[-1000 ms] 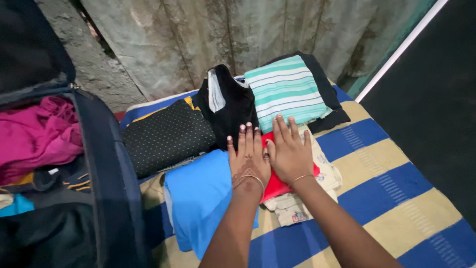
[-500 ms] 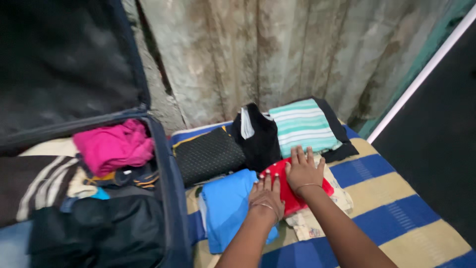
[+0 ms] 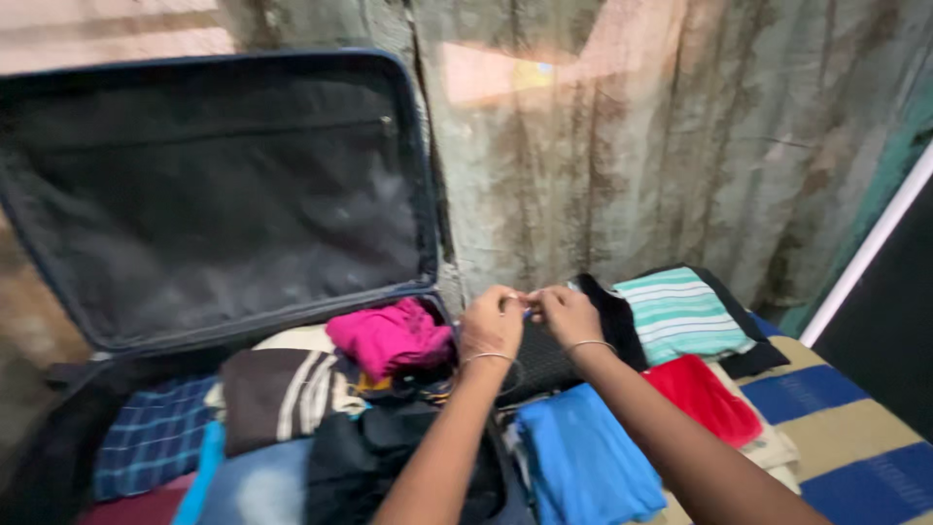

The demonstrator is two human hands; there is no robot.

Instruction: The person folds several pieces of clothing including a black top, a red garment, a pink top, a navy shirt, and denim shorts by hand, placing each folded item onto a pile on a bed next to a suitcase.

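Note:
My left hand [image 3: 491, 326] and my right hand [image 3: 567, 316] are raised and meet fingertip to fingertip, pinched on a small bluish thing [image 3: 528, 313] too small to identify. Each wrist wears a thin bangle. The hands hover over a black dotted cloth [image 3: 549, 367] beside the open dark suitcase [image 3: 413, 175]. A crumpled pink garment [image 3: 389, 335] lies in the suitcase just left of my left hand. A folded red cloth [image 3: 705, 399] and a folded blue cloth [image 3: 583, 457] lie below my right forearm.
The suitcase lid leans against a stained wall [image 3: 632, 146]; several folded clothes fill its base. A teal striped cloth [image 3: 680, 316] on dark garments lies at the back. The blue-and-yellow striped sheet [image 3: 855, 437] runs to a dark panel [image 3: 899, 292] on the right.
Both hands have lifted off the red cloth and moved up and left, fingertips now pinched together. The view has swung left and up, showing the whole suitcase lid.

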